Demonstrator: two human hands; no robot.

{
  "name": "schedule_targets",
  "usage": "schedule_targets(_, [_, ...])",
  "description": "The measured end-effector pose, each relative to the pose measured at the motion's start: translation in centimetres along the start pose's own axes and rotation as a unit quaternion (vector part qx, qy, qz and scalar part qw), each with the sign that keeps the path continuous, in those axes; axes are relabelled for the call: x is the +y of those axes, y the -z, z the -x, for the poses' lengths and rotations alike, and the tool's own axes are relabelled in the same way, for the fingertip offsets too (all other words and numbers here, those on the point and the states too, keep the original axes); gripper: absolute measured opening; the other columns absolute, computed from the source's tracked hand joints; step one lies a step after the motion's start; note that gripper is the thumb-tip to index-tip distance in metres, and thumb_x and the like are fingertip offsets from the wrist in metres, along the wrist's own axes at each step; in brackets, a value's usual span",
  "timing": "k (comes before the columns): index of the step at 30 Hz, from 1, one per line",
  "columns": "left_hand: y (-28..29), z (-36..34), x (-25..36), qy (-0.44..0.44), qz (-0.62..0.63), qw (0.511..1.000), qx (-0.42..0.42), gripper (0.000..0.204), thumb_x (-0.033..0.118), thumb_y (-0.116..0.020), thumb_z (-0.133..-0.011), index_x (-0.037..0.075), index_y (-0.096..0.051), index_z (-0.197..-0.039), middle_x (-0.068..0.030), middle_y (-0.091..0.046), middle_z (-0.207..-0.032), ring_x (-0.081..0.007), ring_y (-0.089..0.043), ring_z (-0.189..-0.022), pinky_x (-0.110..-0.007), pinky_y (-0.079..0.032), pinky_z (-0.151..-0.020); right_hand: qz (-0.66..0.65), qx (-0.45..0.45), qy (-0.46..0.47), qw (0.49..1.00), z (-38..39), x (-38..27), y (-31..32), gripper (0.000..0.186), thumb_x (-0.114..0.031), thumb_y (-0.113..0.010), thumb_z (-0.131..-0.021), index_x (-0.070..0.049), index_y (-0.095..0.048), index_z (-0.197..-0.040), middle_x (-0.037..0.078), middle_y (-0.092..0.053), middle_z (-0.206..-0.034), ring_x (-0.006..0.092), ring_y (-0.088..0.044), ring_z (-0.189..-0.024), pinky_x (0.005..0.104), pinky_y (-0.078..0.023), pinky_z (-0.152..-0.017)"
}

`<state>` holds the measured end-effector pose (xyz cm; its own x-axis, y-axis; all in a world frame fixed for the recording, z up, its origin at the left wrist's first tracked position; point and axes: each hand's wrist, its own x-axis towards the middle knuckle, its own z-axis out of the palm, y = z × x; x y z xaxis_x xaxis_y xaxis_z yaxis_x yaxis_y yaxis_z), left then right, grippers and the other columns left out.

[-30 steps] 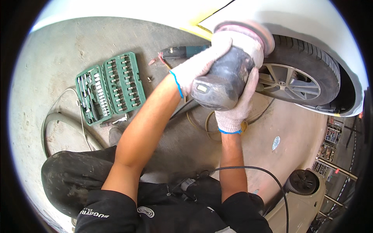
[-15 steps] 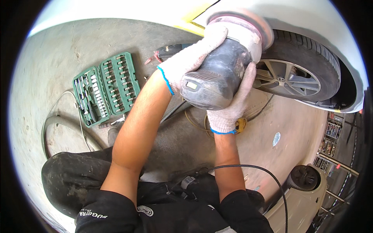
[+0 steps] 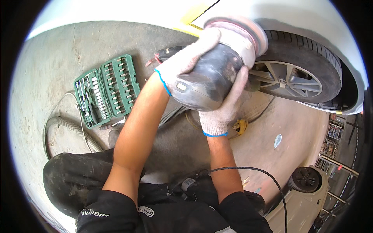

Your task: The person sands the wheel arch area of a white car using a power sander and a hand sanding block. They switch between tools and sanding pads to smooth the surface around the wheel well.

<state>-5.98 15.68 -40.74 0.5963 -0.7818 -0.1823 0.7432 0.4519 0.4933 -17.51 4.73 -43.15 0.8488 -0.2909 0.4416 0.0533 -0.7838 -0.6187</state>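
Both my hands, in white knit gloves with blue cuffs, are closed round a dusty grey and black power sander [image 3: 213,77]. My left hand [image 3: 190,54] wraps its upper left side, with fingers over the pale head. From the right and below, my right hand [image 3: 227,103] grips the body. The round pad [image 3: 248,33] faces the white car panel [image 3: 147,9], beside the wheel arch; whether it touches cannot be told. Yellow tape [image 3: 194,17] runs along a panel gap left of the pad. Grey patches show on the panel above the wheel [image 3: 287,81].
An open green socket set [image 3: 107,91] lies on the concrete floor at left, near a ribbed grey hose [image 3: 75,128]. A dark tool [image 3: 169,52] lies behind my left wrist. A yellow object [image 3: 241,126] sits beyond my right wrist. At far right are a beige car [image 3: 299,206] and shelving [image 3: 330,143].
The sander and both hands have shifted a little left along the panel, and the pad's rim looks less blurred. My grip on it is the same.
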Motion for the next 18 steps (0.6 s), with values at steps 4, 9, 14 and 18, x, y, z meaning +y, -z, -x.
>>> schedule_targets(4, [-1.5,0.6,0.6,0.02,-0.038,0.999,0.005,0.07,0.05,-0.071,-0.086,0.002,-0.053,-0.132,-0.0132,-0.061,-0.124,-0.022,-0.059,-0.11,-0.036,-0.048,-0.096,-0.099,0.021,-0.025,0.995,0.3,0.1,-0.2,0.112,-0.026,-0.085,-0.075,-0.005,-0.008,-0.154,0.025,-0.02,-0.154,0.0384,-0.03,-0.14,0.0496,-0.029,-0.114])
schedule_targets(9, [-1.0,0.4,0.5,-0.008,0.008,1.0,-0.012,0.069,0.051,-0.07,-0.086,0.001,-0.053,-0.132,-0.0143,-0.062,-0.124,-0.0236,-0.06,-0.109,-0.037,-0.049,-0.096,-0.006,0.017,0.034,0.999,-0.5,-1.0,0.6,0.112,-0.027,-0.085,-0.075,-0.001,-0.009,-0.153,0.025,-0.02,-0.154,0.0378,-0.03,-0.14,0.0496,-0.027,-0.115])
schedule_targets(14, [0.3,-1.2,-1.8,0.016,0.033,0.999,0.008,0.069,0.054,-0.066,-0.088,0.002,-0.054,-0.131,-0.0137,-0.062,-0.124,-0.0225,-0.06,-0.11,-0.037,-0.049,-0.097,-0.037,0.024,0.016,0.999,0.5,1.7,-0.5,0.113,-0.02,-0.087,-0.071,-0.004,-0.011,-0.154,0.027,-0.028,-0.15,0.0385,-0.038,-0.134,0.0498,-0.037,-0.109])
schedule_targets(18, [1.7,-1.0,-1.1,-0.005,0.01,0.997,-0.08,0.067,0.057,-0.058,-0.092,0.002,-0.055,-0.13,-0.0147,-0.062,-0.125,-0.0233,-0.061,-0.111,-0.037,-0.05,-0.096,0.037,0.006,0.033,0.999,0.1,2.1,-0.5,0.115,-0.024,-0.087,-0.07,-0.003,-0.012,-0.153,0.03,-0.035,-0.146,0.042,-0.042,-0.132,0.0486,-0.038,-0.108])
